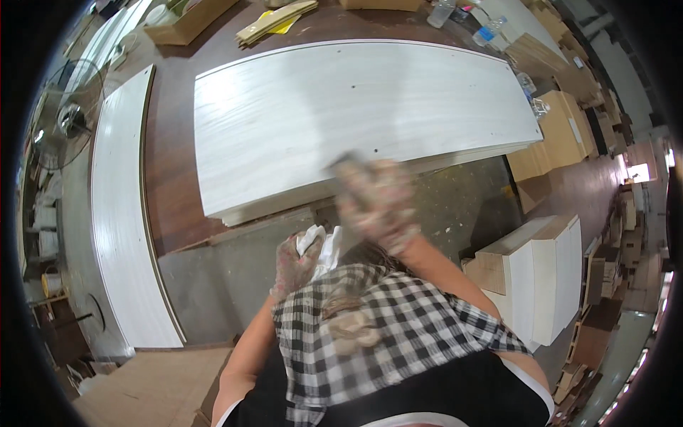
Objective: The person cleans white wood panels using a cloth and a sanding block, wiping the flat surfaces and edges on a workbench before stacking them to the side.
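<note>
In a cluttered woodshop, a white panel [356, 114] lies on the brown desk [171, 178]; the gloved left hand [295, 263] clutches a white rag [320, 245], while the blurred right hand [377, 199], grip unclear, hovers at the panel's near edge, seemingly mid-wiping.

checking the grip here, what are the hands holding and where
Left hand clutches a crumpled white cloth, bunched in the palm. Right hand is motion-blurred; whether it holds anything cannot be told.

One head-worn fisheye view looks steeply down from close above the worktop [171, 185], facing forward over the white panel [356, 121]; its rim is dark, perhaps vignetted.
</note>
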Demonstrator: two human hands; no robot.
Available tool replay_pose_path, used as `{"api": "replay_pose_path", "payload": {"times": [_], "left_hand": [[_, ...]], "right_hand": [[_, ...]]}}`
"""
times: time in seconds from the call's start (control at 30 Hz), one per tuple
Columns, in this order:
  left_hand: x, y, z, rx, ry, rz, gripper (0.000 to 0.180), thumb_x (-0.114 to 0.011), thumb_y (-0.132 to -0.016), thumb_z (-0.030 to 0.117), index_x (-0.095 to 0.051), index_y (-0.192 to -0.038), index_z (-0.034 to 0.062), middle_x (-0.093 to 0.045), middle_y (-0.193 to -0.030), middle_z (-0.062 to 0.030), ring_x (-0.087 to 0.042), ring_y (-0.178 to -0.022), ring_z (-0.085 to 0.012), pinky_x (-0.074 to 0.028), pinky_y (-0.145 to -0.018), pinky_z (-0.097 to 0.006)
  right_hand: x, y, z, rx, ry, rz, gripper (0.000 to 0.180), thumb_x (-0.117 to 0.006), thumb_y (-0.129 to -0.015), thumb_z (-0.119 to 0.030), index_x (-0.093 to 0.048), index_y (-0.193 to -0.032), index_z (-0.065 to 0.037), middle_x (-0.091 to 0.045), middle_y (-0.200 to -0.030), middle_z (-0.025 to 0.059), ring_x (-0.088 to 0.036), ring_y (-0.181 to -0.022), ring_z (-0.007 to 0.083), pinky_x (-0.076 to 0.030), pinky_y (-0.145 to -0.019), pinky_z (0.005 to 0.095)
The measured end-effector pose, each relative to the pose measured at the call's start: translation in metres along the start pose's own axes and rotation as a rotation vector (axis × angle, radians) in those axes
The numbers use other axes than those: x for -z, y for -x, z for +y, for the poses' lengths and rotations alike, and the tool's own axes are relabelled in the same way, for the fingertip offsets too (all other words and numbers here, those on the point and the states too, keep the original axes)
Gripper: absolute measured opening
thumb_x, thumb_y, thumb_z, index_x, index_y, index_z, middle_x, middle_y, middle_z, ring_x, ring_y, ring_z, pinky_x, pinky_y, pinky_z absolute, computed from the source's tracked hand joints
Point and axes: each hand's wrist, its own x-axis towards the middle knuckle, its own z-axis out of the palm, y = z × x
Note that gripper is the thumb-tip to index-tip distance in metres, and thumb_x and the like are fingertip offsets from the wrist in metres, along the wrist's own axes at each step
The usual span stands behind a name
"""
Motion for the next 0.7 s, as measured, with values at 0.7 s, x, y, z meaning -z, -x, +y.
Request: {"api": "replay_pose_path", "payload": {"times": [0.7], "left_hand": [[-0.118, -0.058, 0.136, -0.442, 0.102, 0.084, 0.018, -0.059, -0.087, 0.013, -0.064, -0.089, -0.0042, -0.064, -0.085, -0.0114, -0.064, -0.078, -0.0210, -0.051, -0.071, -0.032]], "right_hand": [[0.138, 0.105, 0.345, -0.483, 0.472, 0.430, 0.047, -0.073, -0.074, -0.029, -0.065, -0.119, -0.015, -0.053, -0.103, 0.0159, -0.052, -0.099, 0.0341, -0.046, -0.087, 0.0444]]}}
